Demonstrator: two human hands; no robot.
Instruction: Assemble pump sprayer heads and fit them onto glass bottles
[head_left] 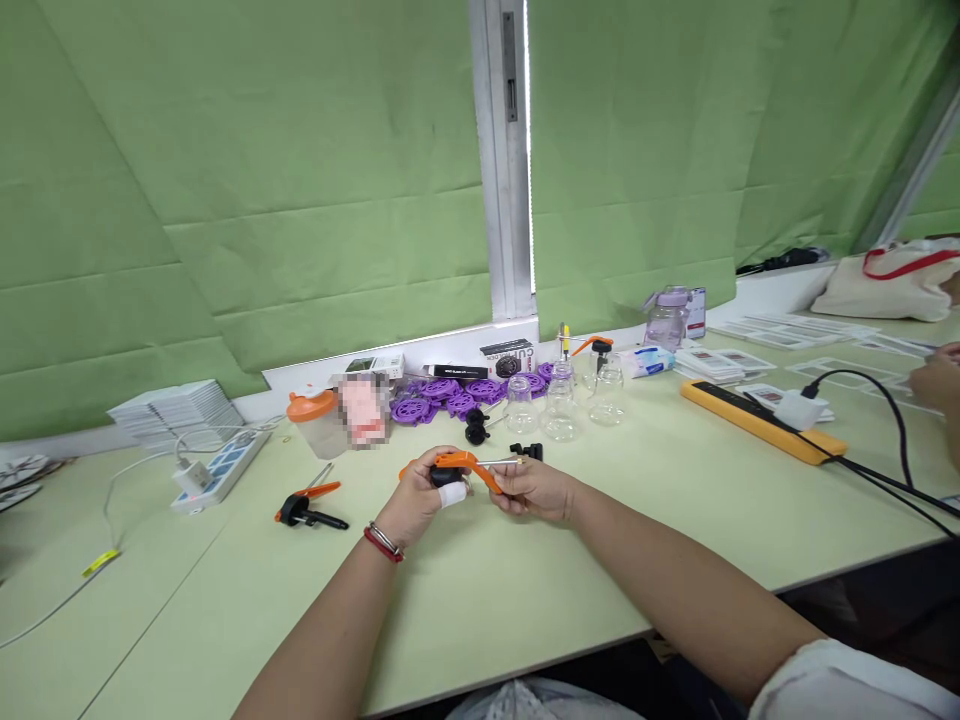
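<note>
My left hand (421, 497), its thumb wrapped in white, is closed round the black body of an orange-and-black lever piece (456, 460). With closed fingers, my right hand (534, 490) grips the lower end of the orange lever. A thin metal rod (495, 461) points out toward the right hand; whether the fingers touch it, I cannot tell. A similar black piece with an orange lever (304, 512) lies on the table to the left. Just behind my right hand sits a small black part (531, 451).
Behind my hands stand several clear glass vessels (559, 405) and purple openwork pieces (442, 392). An orange-lidded container (315, 425) and a white power strip (225, 470) are left. On the right lies a yellow power strip (761, 420) with cables; another person's hand (937, 378) is beyond.
</note>
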